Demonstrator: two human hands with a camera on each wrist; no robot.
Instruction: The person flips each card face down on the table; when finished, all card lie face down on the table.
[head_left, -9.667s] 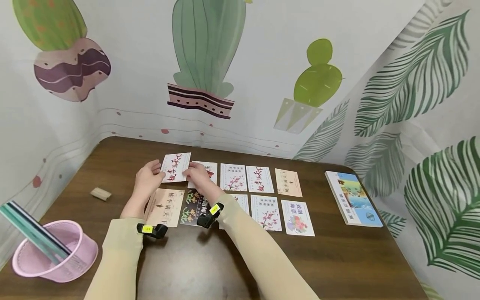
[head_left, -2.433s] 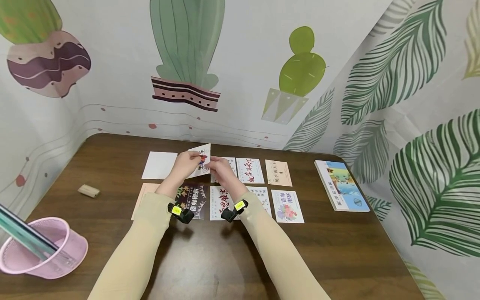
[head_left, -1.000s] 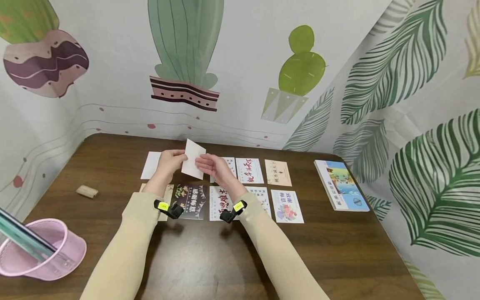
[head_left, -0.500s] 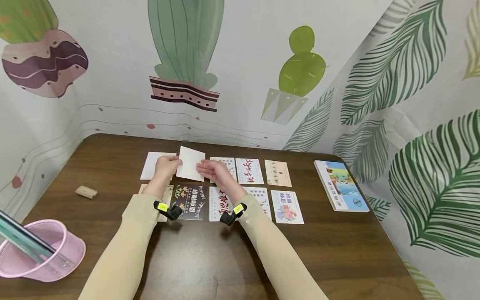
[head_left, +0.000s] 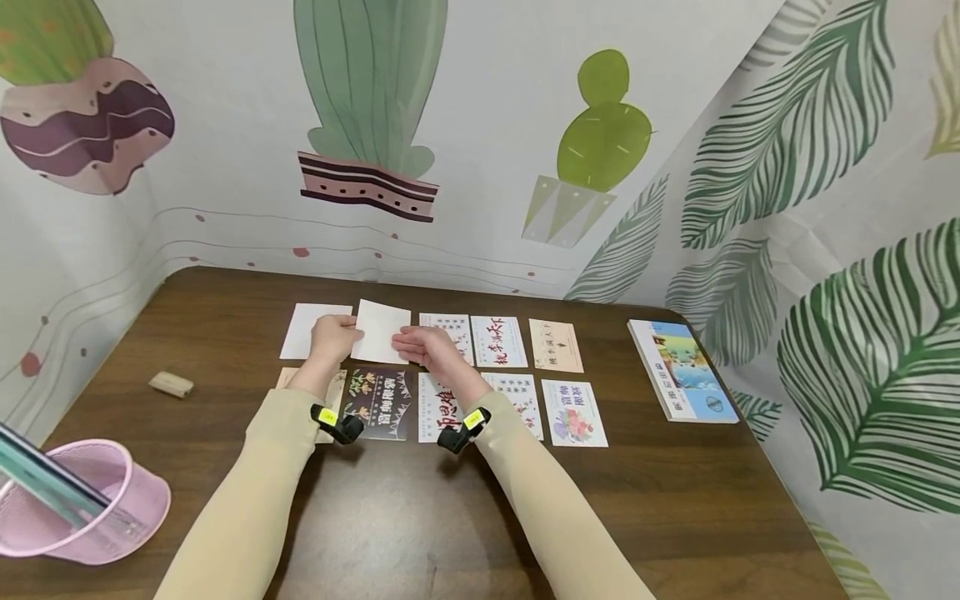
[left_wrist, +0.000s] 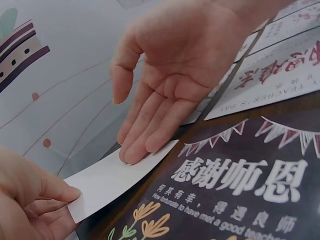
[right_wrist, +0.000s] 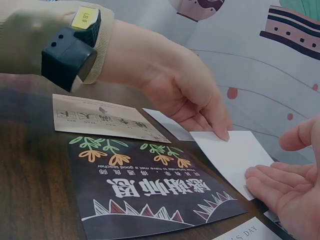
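My left hand [head_left: 332, 340] pinches the left edge of a card [head_left: 381, 329] whose blank white side faces up. The card slants low over the back row. My right hand [head_left: 437, 350] has its palm turned up in the left wrist view, its straight fingers [left_wrist: 150, 125] at the card's other end. To the left lies another blank-side-up card [head_left: 300, 327], partly covered by the left hand. In front are a beige card [right_wrist: 107, 117] and a black greeting card [right_wrist: 145, 185] with white lettering and orange flowers.
Rightward, the back row has a blossom card [head_left: 459, 329], a red-lettered card [head_left: 498, 342] and a beige card [head_left: 556, 346]. A bouquet card [head_left: 576, 414] ends the front row. A book [head_left: 684, 371] lies far right; a pink basket [head_left: 150, 508] and small beige block [head_left: 172, 384] are left.
The leftmost red-lettered card, held earlier, now lies blank side up. The second card was lifted, turned from its printed side to its blank side, and lowered toward the table.
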